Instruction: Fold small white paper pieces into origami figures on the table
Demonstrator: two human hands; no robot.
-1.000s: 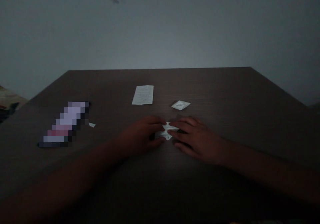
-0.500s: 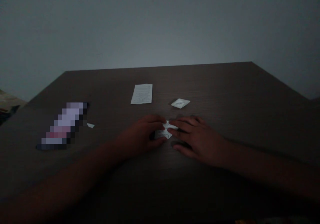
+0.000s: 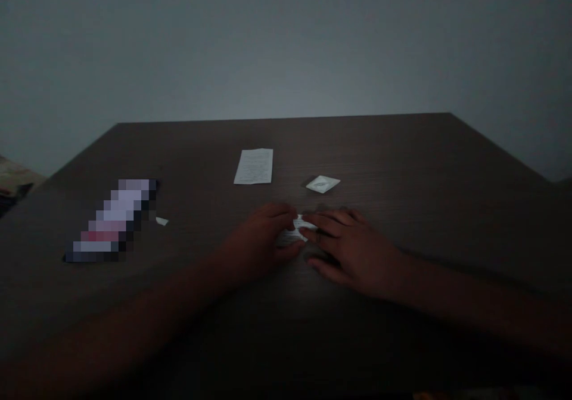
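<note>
A small white sheet of printed paper (image 3: 288,236) lies on the brown table, mostly covered by both hands. My left hand (image 3: 263,236) holds its left side, with curved fingers over the far part and the thumb at the near edge. From the right, my right hand (image 3: 346,242) rests with fingers spread, its fingertips over the right part of the sheet and its thumb on the table nearer me. Just beyond the hands sits a white folded paper diamond (image 3: 323,184). The light is dim, so the sheet's folds are hard to make out.
Farther back lies a flat printed paper (image 3: 254,166). At the left is a phone (image 3: 109,218) with a blurred-out screen, and a small white paper scrap (image 3: 162,221) beside it. The wooden table (image 3: 379,143) meets a pale wall (image 3: 286,42).
My left thumb has slid a little to the right over the near edge of the sheet, and less of the paper shows. The right hand has barely moved.
</note>
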